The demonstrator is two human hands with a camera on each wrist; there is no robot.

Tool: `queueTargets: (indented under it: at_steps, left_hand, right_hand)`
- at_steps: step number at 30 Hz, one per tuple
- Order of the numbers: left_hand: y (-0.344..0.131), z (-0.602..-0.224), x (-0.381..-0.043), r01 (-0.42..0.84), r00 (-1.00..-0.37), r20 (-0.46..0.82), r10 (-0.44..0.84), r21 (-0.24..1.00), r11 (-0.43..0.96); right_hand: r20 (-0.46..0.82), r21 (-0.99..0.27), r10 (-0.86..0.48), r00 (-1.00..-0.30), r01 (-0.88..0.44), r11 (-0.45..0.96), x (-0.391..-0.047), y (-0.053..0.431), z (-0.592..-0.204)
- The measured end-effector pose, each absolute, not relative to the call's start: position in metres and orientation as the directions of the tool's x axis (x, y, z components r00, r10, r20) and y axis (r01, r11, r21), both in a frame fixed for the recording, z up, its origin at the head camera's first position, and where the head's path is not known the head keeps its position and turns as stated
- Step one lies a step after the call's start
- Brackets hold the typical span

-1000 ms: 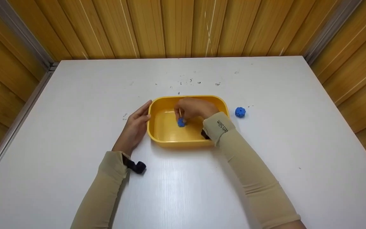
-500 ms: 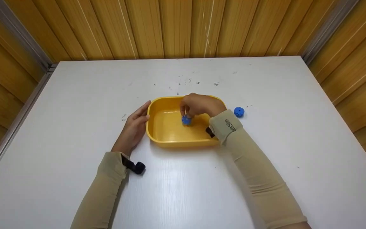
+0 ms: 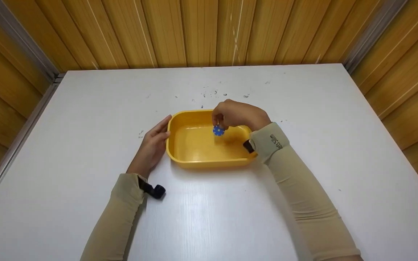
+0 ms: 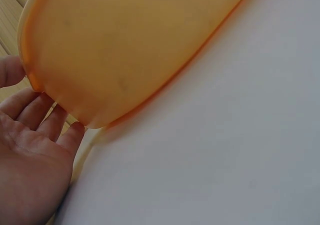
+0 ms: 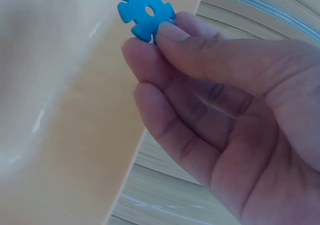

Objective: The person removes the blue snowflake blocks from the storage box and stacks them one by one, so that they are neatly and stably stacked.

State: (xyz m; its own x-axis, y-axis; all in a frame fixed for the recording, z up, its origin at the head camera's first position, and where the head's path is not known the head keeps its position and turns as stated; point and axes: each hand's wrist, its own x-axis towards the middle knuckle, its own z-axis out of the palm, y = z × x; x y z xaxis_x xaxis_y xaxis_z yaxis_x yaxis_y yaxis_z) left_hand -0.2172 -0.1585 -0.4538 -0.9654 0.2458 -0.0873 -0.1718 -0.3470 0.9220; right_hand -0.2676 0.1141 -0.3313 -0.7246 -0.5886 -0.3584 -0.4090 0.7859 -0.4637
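A blue notched disc, a snowflake-shaped building piece with a hole in its centre (image 5: 149, 10), is pinched between the thumb and index finger of my right hand (image 3: 238, 113). It hangs over the inside of a yellow plastic tub (image 3: 194, 164), with the other fingers curled behind. My left hand (image 3: 152, 145) rests against the tub's left end. Its fingers are nearly straight, and in the left wrist view the fingertips (image 4: 75, 128) touch the tub's wall. The right wrist and sleeve cover the tub's right end.
The tub stands on a white table (image 3: 85, 119) with small dark marks (image 3: 246, 96) beyond it. Wood-patterned panels (image 3: 194, 32) rise behind the table and at both sides. A black wrist camera (image 3: 156, 191) sticks out from the left sleeve.
My right hand has moved up and to the right, bringing the blue disc from low in the tub. The second blue piece right of the tub is now hidden behind the right sleeve. My left hand stays put.
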Motion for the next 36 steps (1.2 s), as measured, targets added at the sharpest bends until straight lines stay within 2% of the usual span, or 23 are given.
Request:
queueTargets:
  at_steps: [13,24,36]
  left_hand:
    - [-0.158,-0.453,-0.216,-0.16,-0.968,-0.074,0.24,0.919,-0.361]
    - [-0.158,-0.454,-0.217,-0.17,-0.966,-0.084,0.246,0.92,-0.354]
    - [-0.159,-0.453,-0.215,-0.17,-0.965,-0.087,0.246,0.924,-0.342]
  right_hand:
    - [-0.261,-0.483,-0.627,-0.734,-0.464,0.743,-0.265,0.142,-0.316]
    - [-0.217,-0.511,-0.567,-0.795,-0.402,0.76,-0.263,0.166,-0.315]
    - [-0.072,-0.559,-0.524,-0.849,-0.401,0.726,-0.255,0.195,-0.323]
